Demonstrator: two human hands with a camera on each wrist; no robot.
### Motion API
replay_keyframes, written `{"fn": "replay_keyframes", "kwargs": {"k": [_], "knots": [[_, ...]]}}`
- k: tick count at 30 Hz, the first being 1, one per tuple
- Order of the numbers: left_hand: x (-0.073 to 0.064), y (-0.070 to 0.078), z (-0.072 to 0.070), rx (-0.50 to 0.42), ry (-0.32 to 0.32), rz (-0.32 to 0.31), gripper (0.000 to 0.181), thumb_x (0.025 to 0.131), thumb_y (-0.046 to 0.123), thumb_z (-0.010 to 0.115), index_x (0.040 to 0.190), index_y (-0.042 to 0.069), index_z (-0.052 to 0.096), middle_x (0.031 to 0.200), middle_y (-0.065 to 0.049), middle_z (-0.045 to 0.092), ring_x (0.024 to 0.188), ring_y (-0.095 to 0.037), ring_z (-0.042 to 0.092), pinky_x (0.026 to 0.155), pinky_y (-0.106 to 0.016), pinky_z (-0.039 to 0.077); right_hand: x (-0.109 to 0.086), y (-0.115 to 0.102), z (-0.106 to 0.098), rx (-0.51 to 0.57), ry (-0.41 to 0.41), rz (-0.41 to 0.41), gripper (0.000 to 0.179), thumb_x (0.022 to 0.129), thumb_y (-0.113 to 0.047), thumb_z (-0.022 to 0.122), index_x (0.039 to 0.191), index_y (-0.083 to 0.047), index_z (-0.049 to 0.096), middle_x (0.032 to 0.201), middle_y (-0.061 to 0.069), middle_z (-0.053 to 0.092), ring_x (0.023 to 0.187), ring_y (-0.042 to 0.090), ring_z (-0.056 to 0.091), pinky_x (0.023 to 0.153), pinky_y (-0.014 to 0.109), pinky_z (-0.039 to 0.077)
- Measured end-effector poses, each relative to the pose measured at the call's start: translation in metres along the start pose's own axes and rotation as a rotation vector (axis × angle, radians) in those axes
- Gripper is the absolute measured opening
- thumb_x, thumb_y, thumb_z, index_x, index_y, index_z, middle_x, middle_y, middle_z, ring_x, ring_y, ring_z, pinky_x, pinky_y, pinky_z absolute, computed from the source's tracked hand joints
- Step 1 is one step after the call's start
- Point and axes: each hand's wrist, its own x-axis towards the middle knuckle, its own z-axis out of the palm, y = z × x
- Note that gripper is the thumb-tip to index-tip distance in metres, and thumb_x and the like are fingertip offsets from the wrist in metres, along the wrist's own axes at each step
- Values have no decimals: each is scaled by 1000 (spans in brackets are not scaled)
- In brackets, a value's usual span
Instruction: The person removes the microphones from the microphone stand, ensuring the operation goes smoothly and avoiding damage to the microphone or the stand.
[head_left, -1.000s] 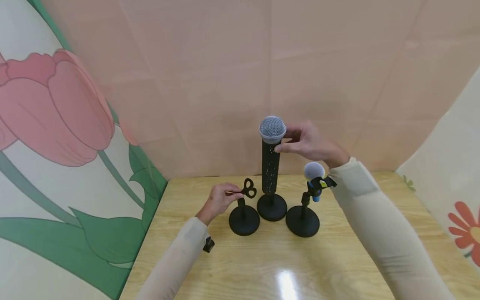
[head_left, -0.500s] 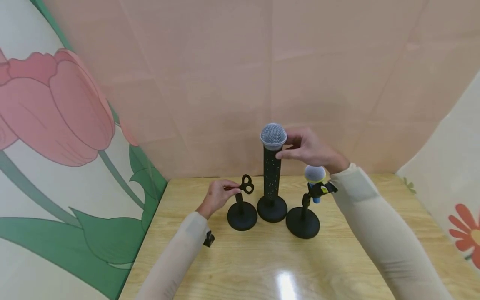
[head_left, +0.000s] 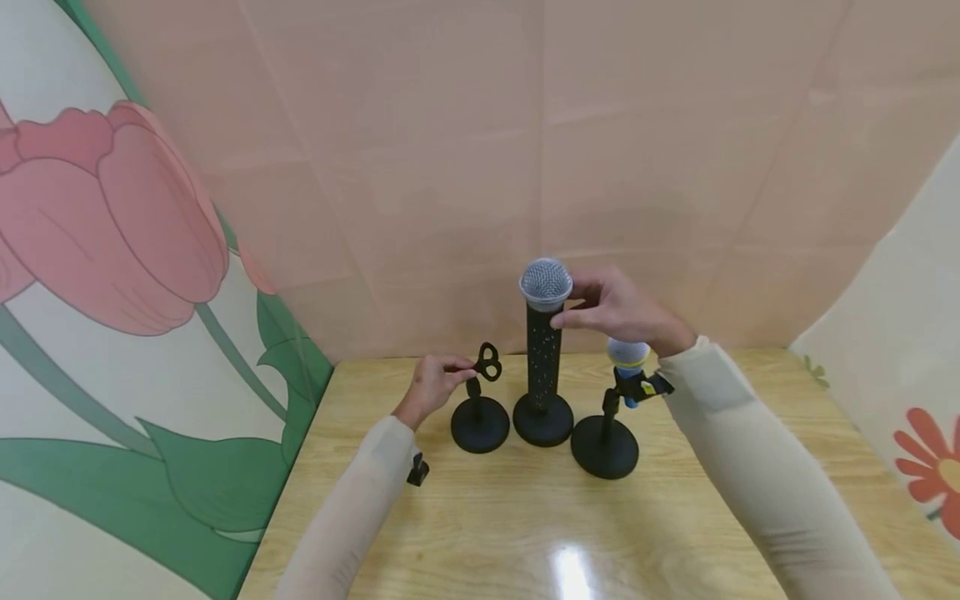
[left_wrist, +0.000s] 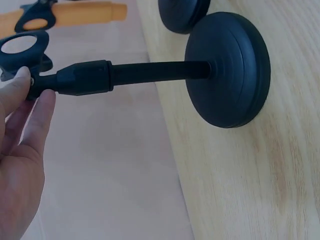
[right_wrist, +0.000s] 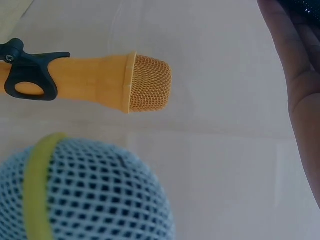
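Note:
My left hand (head_left: 432, 385) pinches a black microphone stand (head_left: 480, 423) just below its clip (left_wrist: 30, 52), which holds no microphone. The right hand (head_left: 626, 310) grips a black speckled microphone (head_left: 544, 346) with a silver mesh head, thumb and fingers just under the head. Upright, it overlaps the middle stand (head_left: 543, 422) in the head view and hides its post. An orange microphone (right_wrist: 95, 80) sits in a clip in both wrist views; it is hidden from the head view. Near the right wrist, a blue microphone (head_left: 628, 352) with a yellow ring sits in the right stand (head_left: 604, 450).
The three round bases stand close together towards the back of the wooden table (head_left: 480, 533). Behind it hangs a pinkish cloth (head_left: 420, 183). Walls with painted flowers flank the table, a large tulip (head_left: 112, 225) on the left.
My left hand has moved the left stand a little left and back, apart from the middle one. The right hand has lowered the black microphone slightly.

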Motion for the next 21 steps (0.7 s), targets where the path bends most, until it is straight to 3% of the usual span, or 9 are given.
{"fn": "replay_keyframes", "kwargs": {"k": [8, 21], "knots": [[10, -3, 2, -45, 34, -44, 11, 86, 1, 76, 96, -2, 78, 103, -15, 75, 97, -28, 71, 82, -34, 58, -9, 3, 8, 15, 38, -10, 31, 84, 11, 73, 114, 14, 66, 113, 28, 68, 103, 6, 67, 84, 24, 56], [22, -8, 4, -38, 89, -67, 13, 91, 5, 73, 101, -2, 77, 100, -15, 75, 93, -27, 70, 80, -36, 58, -23, 13, 18, 45, 49, 21, 31, 84, 11, 73, 114, 14, 66, 113, 29, 68, 103, 6, 67, 80, 26, 57]]}}
